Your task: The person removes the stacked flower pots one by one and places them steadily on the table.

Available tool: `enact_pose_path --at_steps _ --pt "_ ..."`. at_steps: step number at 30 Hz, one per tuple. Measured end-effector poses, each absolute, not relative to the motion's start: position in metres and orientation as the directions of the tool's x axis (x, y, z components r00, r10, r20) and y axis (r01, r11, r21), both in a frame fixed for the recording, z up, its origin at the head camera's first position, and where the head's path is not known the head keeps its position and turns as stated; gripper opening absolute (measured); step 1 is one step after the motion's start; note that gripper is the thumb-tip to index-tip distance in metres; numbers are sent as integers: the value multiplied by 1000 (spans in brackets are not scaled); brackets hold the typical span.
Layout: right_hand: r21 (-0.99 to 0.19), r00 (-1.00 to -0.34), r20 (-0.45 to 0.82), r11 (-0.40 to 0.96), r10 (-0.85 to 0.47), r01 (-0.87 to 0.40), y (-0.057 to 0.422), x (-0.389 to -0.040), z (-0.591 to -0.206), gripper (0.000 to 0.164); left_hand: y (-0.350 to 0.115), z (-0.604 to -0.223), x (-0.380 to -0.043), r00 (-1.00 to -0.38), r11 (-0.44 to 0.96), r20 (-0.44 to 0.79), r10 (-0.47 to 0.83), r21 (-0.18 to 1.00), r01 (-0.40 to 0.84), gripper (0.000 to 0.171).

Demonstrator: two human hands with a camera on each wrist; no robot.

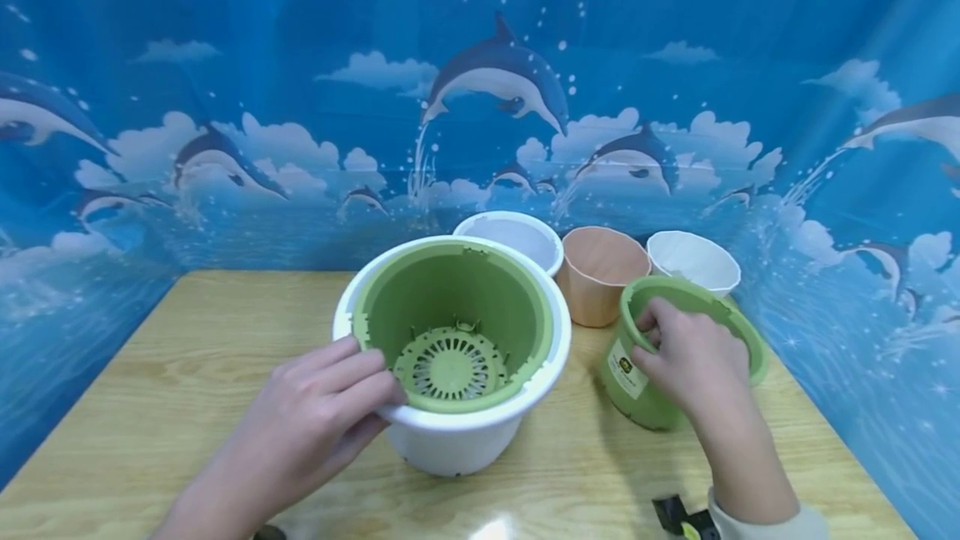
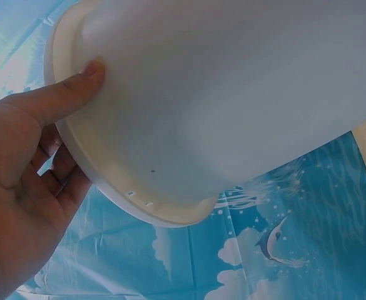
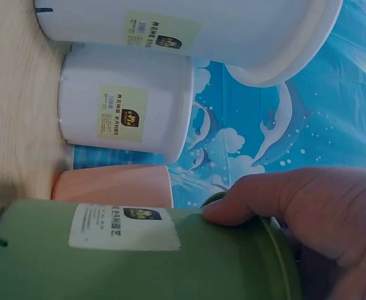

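A large white flowerpot [image 1: 450, 444] stands mid-table with a green flowerpot [image 1: 450, 273] nested inside it; slots pierce the green one's bottom. My left hand [image 1: 322, 415] grips the near left rim, thumb on the white outer wall and fingers over the edge, as the left wrist view also shows. At the right, my right hand [image 1: 701, 357] pinches the near rim of a second green flowerpot [image 1: 652, 402], thumb outside and fingers inside. This pot tilts slightly and carries a pale label [image 3: 123, 228].
Behind stand a white pot [image 1: 513, 236], a salmon-pink pot [image 1: 600, 290] and a faceted white pot [image 1: 693, 261]. The wooden table [image 1: 187, 357] ends at a blue dolphin-print curtain [image 1: 300, 65]. A dark strap [image 1: 678, 515] shows by the right sleeve.
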State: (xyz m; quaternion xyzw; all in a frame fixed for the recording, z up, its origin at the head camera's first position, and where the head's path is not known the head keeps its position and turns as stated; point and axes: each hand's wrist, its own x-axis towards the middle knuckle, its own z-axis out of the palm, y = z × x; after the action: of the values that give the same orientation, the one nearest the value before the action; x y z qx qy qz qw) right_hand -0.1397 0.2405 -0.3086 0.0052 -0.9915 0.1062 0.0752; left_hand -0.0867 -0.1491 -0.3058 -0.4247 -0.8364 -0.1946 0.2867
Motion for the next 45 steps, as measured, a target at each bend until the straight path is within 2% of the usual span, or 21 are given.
enact_pose_path --at_steps 4,19,23,26,29,32,35,39,41,45 --pt "-198 -992 126 980 9 -16 241 -142 -312 26 -149 -306 -87 -490 569 631 601 92 817 20" --pt "-203 -990 132 979 43 15 243 -149 -323 31 -148 -307 -88 -470 567 639 609 65 821 21" --pt "-204 -983 179 979 47 9 241 -148 -323 38 -148 -307 -88 -477 569 635 608 70 819 21" --pt "-204 -961 272 979 41 -16 234 -143 -317 40 -147 -306 -88 -478 568 636 606 75 820 21" --pt "-204 -901 434 974 -2 -100 220 -134 -308 33 -145 -305 -89 -483 569 634 604 82 818 22" --pt "-190 -801 593 954 -78 -234 203 -126 -300 24 -145 -305 -90 -467 566 646 604 66 822 21" --pt "-181 -709 687 907 -159 -379 185 -121 -292 22 -145 -305 -90 -432 558 674 599 36 829 21" --pt "-213 -632 720 775 -286 -595 160 -118 -287 25 -146 -306 -90 -425 561 684 592 28 827 21" --pt "-222 -598 712 689 -369 -690 148 -117 -288 27 -147 -306 -89 -443 571 671 594 36 820 20" --pt "-173 -493 671 531 -553 -830 134 -115 -295 34 -148 -305 -87 -455 573 657 601 42 818 20"
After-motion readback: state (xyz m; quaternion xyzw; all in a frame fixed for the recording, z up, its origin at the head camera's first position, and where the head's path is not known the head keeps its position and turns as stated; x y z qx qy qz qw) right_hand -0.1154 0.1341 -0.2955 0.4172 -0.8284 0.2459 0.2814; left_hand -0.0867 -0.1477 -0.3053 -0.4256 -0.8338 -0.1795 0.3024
